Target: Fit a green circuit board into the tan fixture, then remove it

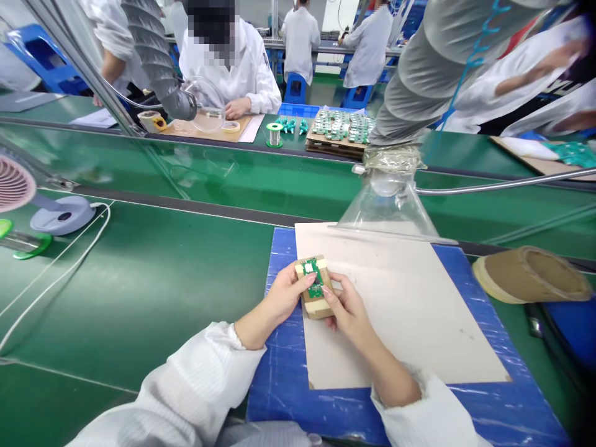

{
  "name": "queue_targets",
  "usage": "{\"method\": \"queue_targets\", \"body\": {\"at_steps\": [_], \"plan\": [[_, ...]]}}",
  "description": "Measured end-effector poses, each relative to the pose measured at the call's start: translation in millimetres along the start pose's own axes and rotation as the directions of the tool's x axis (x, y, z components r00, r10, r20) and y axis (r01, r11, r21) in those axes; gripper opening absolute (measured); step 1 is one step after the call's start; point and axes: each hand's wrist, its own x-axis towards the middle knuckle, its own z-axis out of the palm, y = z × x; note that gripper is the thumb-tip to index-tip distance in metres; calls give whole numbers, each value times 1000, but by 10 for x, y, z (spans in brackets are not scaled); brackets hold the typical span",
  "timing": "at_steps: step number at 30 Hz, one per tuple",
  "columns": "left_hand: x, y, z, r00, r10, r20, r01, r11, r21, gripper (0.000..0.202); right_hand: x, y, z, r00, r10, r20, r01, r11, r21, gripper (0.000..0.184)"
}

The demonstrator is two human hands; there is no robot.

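Observation:
A small green circuit board lies on top of a brown, cardboard-like block with cream tape bands. My left hand grips the block from its left side, thumb laid on the board. From the right, my right hand closes around the same block, with its thumb at the board's lower right edge. A small dark part shows on the board by the thumbs; the fingers under the block are mostly hidden. Both hands hold the block above the left part of a pale cardboard sheet.
Under the sheet is a blue board. A clear fume hood on a grey hose hangs beyond my hands. A brown tape-like roll is at right, a fan at left. Across the divider, a person sits near stacked circuit boards.

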Motion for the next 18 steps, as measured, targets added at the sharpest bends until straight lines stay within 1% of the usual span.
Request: {"method": "queue_targets", "body": {"at_steps": [3, 8, 13, 16, 18], "plan": [[-2, 4, 11, 1000, 3, -1, -3, 1000, 7, 40, 0, 23, -2, 1000, -3, 10, 3, 1000, 4, 58], [2, -19, 0, 999, 29, -25, -28, 999, 42, 41, 4, 58, 13, 999, -37, -8, 37, 999, -1, 54], [13, -28, -19, 998, 52, -44, -50, 998, 43, 38, 18, 52, 14, 999, -37, 39, 37, 999, 22, 56], [14, -4, -5, 999, 29, -16, -29, 999, 22, 38, 34, 68, 19, 998, -47, 29, 47, 999, 24, 59], [15, 11, 4, 1000, 3, 9, -4, 1000, 7, 40, 41, 88, 21, 998, -57, 12, 56, 998, 19, 56]]}}
